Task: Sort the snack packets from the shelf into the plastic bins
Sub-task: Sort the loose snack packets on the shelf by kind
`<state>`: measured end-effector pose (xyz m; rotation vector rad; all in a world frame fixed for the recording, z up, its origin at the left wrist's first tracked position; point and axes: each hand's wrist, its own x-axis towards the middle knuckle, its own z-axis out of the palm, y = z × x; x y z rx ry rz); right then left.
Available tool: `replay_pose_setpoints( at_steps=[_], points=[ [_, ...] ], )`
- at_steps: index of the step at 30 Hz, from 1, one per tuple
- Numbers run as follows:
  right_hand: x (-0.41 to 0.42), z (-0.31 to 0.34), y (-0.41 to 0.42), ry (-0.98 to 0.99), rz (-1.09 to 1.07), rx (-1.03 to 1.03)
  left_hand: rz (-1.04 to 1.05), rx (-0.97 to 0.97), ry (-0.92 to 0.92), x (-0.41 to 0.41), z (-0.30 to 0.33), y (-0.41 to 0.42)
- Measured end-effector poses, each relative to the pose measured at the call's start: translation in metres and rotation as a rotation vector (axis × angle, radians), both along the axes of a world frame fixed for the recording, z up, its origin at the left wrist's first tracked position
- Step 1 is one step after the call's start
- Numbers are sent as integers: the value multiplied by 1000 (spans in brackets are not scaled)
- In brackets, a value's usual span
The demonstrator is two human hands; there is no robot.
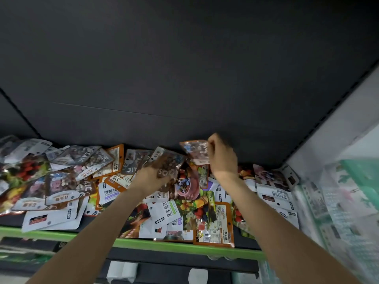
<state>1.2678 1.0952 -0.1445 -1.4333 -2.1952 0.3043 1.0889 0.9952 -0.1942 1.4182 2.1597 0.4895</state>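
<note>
Several snack packets (114,191) lie in a loose heap across a black shelf with a green front edge (143,243). My left hand (150,178) holds a brown speckled packet (167,163) just above the heap at the middle. My right hand (222,155) pinches a small clear packet with an orange edge (194,151), lifted off the pile against the dark back panel. Both forearms reach up from the bottom of the view. No plastic bin is in sight.
A dark panel (184,68) fills the space above and behind the shelf. White and green packaged goods (338,191) crowd the right side. A lower shelf (143,269) with white items sits under the green edge.
</note>
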Motion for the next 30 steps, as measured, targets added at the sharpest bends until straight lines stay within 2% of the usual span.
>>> replay_pose_setpoints(
  at_steps=[2,5,7,9,11,13,15,18,22,24,26,30],
  points=[
    [-22,-17,-17,-77,162,-133,169,86,-152,-1,5,-2],
    [-36,-51,-36,-129,411,-349,286,260,-207,-5,7,-6],
    [-30,-61,-39,-126,464,-462,221,309,-157,-7,5,-7],
    [-18,-64,-38,-83,493,-465,62,332,1,-8,-5,-3],
    [-1,-66,-34,-59,454,-407,-76,367,156,-2,-9,3],
    [20,-71,-25,-87,318,-350,-234,392,300,9,-12,11],
    [46,-78,-16,-206,155,-323,-379,281,419,19,-17,19],
    [79,-85,-7,-429,7,-310,-408,133,551,19,-25,25],
    [97,-90,-6,-455,-74,-443,-307,77,630,8,-25,20],
    [101,-91,-9,-493,-64,-466,-180,-12,572,8,-18,19],
    [102,-89,-9,-511,-54,-450,-117,-4,561,18,-10,29],
    [98,-83,-4,-499,-41,-463,-311,63,416,52,-10,67]
  ],
)
